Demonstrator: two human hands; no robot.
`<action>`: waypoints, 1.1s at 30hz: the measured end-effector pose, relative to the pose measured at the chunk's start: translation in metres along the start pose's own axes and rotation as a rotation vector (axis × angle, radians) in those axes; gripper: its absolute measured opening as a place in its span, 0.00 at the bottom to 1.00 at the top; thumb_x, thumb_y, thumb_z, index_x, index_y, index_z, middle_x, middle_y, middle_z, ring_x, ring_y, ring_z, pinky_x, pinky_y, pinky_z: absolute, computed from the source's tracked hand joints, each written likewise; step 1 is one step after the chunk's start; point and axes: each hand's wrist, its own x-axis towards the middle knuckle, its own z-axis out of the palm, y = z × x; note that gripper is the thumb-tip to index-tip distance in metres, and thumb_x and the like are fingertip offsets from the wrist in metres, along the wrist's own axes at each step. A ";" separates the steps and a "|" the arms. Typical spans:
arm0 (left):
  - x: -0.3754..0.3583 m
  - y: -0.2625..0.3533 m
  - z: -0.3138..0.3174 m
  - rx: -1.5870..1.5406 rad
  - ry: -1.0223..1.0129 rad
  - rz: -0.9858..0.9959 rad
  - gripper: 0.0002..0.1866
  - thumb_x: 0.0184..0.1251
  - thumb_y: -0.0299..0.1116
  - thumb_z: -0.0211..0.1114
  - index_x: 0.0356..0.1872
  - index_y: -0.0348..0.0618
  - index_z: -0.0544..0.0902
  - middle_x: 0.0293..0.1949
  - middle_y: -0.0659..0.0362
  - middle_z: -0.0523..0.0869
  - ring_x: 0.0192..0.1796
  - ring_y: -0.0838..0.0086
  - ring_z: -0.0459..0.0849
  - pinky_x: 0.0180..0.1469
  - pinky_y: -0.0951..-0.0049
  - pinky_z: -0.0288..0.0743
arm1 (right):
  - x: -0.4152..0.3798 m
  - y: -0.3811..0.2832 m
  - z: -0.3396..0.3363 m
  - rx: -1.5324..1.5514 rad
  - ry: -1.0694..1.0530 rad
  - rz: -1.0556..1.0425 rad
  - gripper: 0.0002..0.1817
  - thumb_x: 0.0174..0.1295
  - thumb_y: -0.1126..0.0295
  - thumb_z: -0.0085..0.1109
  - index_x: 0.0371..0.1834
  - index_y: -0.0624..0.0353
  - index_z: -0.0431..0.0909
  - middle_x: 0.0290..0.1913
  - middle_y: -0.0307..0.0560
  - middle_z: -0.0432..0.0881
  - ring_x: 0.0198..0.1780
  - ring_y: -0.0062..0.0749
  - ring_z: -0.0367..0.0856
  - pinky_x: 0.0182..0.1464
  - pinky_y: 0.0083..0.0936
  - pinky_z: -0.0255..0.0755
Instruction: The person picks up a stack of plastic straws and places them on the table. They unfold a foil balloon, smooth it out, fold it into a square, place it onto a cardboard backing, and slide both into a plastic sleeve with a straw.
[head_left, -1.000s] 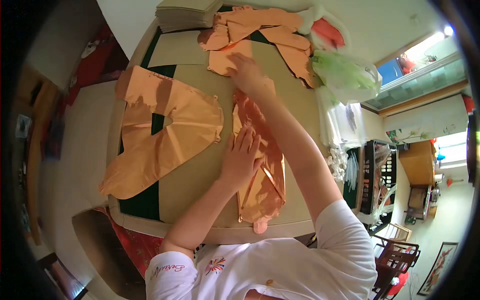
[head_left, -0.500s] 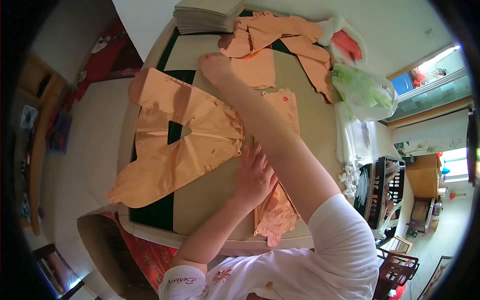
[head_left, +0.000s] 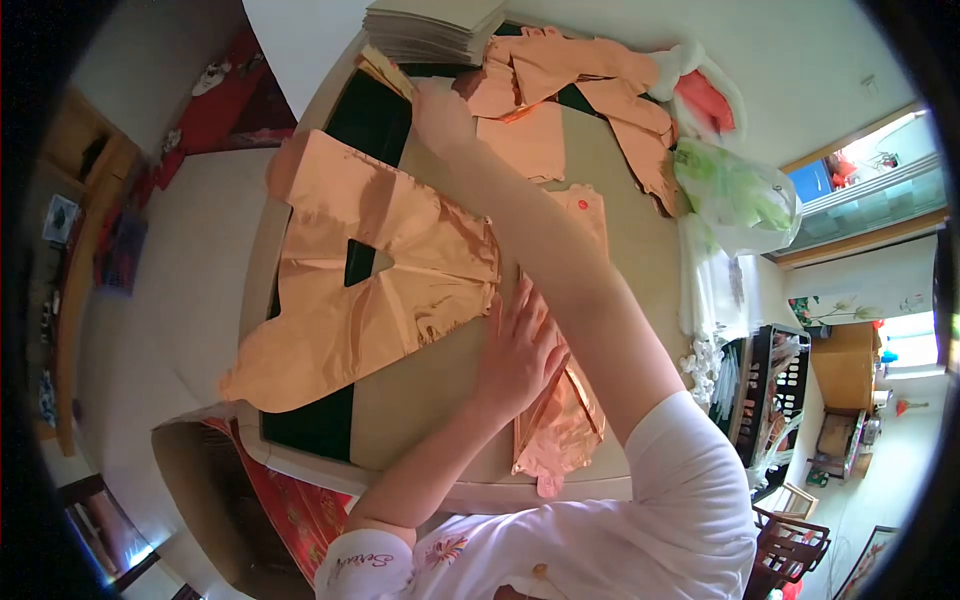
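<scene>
My right hand [head_left: 445, 118] is closed at the far side of the table, gripping the end of a thin tan sheet [head_left: 386, 72] seen nearly edge-on. My left hand [head_left: 522, 350] lies with fingers spread on a folded rose-gold foil balloon [head_left: 562, 430] near the table's front edge. A large flat foil balloon [head_left: 345, 330], A-shaped with a hole in it, is spread to the left of both hands. Under my right forearm, another folded foil piece [head_left: 585, 210] with a red dot is partly hidden.
A stack of grey-tan boards [head_left: 435, 35] stands at the far edge. More flat foil balloons [head_left: 590, 65] lie at the back, beside a green-and-white plastic bag [head_left: 735, 195] and clear bags [head_left: 715, 280]. A black basket [head_left: 778, 385] stands at right, an open cardboard box [head_left: 215, 500] lower left.
My right hand has lifted the tan sheet at the far left, uncovering dark green surface beneath. My left hand stays on the folded foil. The whole view has shifted slightly.
</scene>
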 end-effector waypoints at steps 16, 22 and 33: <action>0.004 -0.019 -0.009 -0.240 0.221 -0.061 0.20 0.67 0.33 0.60 0.58 0.40 0.72 0.63 0.46 0.70 0.66 0.54 0.68 0.69 0.57 0.59 | -0.073 0.009 -0.244 1.021 0.047 0.516 0.14 0.67 0.67 0.52 0.48 0.66 0.77 0.33 0.41 0.81 0.36 0.23 0.78 0.40 0.27 0.72; 0.020 -0.017 -0.047 -1.345 0.481 -0.192 0.25 0.68 0.34 0.60 0.64 0.39 0.67 0.60 0.52 0.75 0.62 0.63 0.75 0.63 0.61 0.70 | -0.158 -0.012 -0.333 1.266 -0.035 0.651 0.13 0.68 0.69 0.54 0.47 0.67 0.78 0.38 0.37 0.82 0.37 0.17 0.77 0.40 0.20 0.72; -0.011 0.035 -0.072 -2.517 -0.201 0.065 0.27 0.73 0.48 0.50 0.63 0.36 0.68 0.55 0.55 0.77 0.57 0.69 0.74 0.58 0.64 0.69 | -0.229 -0.074 -0.335 1.090 0.022 0.568 0.09 0.61 0.76 0.62 0.44 0.60 0.77 0.33 0.34 0.80 0.33 0.12 0.75 0.36 0.14 0.69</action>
